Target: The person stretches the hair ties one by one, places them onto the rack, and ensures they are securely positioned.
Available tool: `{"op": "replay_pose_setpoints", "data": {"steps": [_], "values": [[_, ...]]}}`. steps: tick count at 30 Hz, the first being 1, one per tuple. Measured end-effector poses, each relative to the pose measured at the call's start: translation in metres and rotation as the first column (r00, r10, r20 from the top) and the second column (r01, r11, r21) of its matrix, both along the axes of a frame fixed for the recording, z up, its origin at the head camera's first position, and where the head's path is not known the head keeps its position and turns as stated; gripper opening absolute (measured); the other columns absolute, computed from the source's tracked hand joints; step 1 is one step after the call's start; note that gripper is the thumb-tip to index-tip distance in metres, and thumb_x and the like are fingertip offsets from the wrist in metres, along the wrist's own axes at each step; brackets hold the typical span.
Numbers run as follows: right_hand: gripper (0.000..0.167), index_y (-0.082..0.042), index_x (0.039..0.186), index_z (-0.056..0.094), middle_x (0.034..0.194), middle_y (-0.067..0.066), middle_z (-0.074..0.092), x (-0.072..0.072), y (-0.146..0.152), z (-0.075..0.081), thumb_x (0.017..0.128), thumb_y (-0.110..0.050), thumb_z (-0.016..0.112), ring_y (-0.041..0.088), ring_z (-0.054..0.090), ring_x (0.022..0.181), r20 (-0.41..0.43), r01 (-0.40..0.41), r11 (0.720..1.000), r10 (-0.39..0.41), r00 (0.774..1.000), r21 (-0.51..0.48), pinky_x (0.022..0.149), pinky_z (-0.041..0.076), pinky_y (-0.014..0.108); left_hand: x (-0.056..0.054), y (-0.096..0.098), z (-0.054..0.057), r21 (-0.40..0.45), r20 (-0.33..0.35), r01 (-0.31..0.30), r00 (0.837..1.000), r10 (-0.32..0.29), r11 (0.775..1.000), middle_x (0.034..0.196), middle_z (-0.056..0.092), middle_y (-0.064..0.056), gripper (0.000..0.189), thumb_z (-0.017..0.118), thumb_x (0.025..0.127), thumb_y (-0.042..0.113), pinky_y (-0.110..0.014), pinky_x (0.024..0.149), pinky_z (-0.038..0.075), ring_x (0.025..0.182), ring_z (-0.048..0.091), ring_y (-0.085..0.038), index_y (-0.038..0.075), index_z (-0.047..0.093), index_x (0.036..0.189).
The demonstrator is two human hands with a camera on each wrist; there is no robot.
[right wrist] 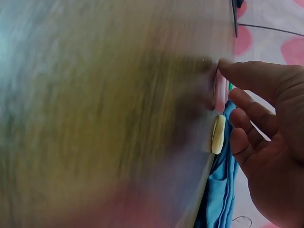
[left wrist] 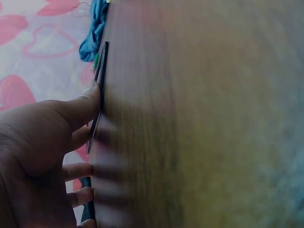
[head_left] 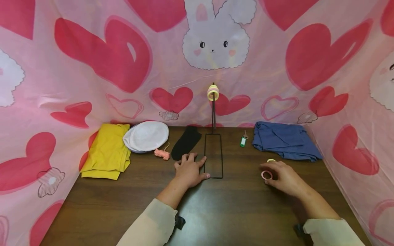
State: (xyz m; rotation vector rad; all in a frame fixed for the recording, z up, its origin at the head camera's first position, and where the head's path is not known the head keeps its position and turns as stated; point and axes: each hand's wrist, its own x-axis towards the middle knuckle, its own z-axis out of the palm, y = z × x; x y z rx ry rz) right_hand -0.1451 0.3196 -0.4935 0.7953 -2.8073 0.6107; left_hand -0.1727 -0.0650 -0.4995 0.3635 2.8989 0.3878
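Plainly, left hand (head_left: 188,172) spread, touching stand (head_left: 213,118); right hand (head_left: 285,177) pinching pink ring (right wrist: 220,92); label (head_left: 243,141) illegible.

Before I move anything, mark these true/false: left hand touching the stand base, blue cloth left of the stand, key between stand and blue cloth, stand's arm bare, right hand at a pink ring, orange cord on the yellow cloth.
1. The left hand touches the base of the black wire stand. True.
2. In the head view, the folded blue cloth lies left of the stand. False: it lies to the right.
3. The key with a green tag lies between stand and blue cloth. True.
4. The stand's arm is bare. False: it carries yellow and pink rings.
5. The right hand is at a pink ring. True.
6. The orange cord bundle lies on the folded yellow cloth. False: it lies apart from it, on the tabletop.
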Motion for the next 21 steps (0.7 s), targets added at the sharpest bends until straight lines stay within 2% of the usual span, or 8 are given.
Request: {"op": "replay_pose_setpoints", "data": {"steps": [4, 10, 14, 21], "values": [[0.054, -0.009, 0.122, 0.074, 0.111, 0.006, 0.074, 0.0004, 0.0046, 0.0009, 0.071, -0.009, 0.093, 0.031, 0.065, 0.102, 0.061, 0.025, 1.000, -0.026, 0.998, 0.018, 0.087, 0.050, 0.054, 0.0001, 0.0000, 0.0004, -0.009, 0.003, -0.003, 1.000, 0.003, 1.000, 0.164, 0.034, -0.008, 0.076, 0.067, 0.089, 0.069, -0.072, 0.101, 0.030, 0.146, 0.028, -0.042, 0.040, 0.047, 0.156], [0.047, -0.009, 0.121, 0.075, 0.106, 0.005, 0.073, 0.0017, 0.0069, 0.0012, 0.077, -0.008, 0.090, 0.027, 0.065, 0.099, 0.092, 0.065, 0.997, -0.069, 0.993, 0.041, 0.084, 0.051, 0.052, -0.0002, 0.0010, -0.0013, -0.016, 0.006, -0.005, 1.000, 0.005, 1.000, 0.164, 0.034, -0.007, 0.076, 0.066, 0.089, 0.070, -0.071, 0.102, 0.030, 0.146, 0.028, -0.041, 0.041, 0.047, 0.156], [0.040, -0.009, 0.118, 0.076, 0.102, 0.002, 0.072, 0.0012, 0.0073, -0.0006, 0.080, -0.008, 0.088, 0.024, 0.065, 0.095, 0.069, 0.070, 0.996, -0.073, 0.995, 0.050, 0.081, 0.052, 0.049, -0.0005, 0.0009, -0.0033, -0.024, 0.007, -0.004, 1.000, 0.004, 1.000, 0.165, 0.033, -0.006, 0.076, 0.066, 0.089, 0.070, -0.070, 0.102, 0.030, 0.146, 0.027, -0.041, 0.042, 0.045, 0.157], [0.034, -0.012, 0.110, 0.078, 0.096, -0.004, 0.071, -0.0004, 0.0051, -0.0035, 0.078, -0.006, 0.088, 0.018, 0.064, 0.090, -0.026, 0.055, 0.998, -0.055, 0.998, 0.025, 0.076, 0.052, 0.044, -0.0018, 0.0001, -0.0057, -0.024, 0.006, 0.000, 1.000, 0.000, 1.000, 0.165, 0.032, -0.006, 0.077, 0.066, 0.089, 0.070, -0.070, 0.101, 0.030, 0.147, 0.026, -0.040, 0.042, 0.044, 0.157]]}}
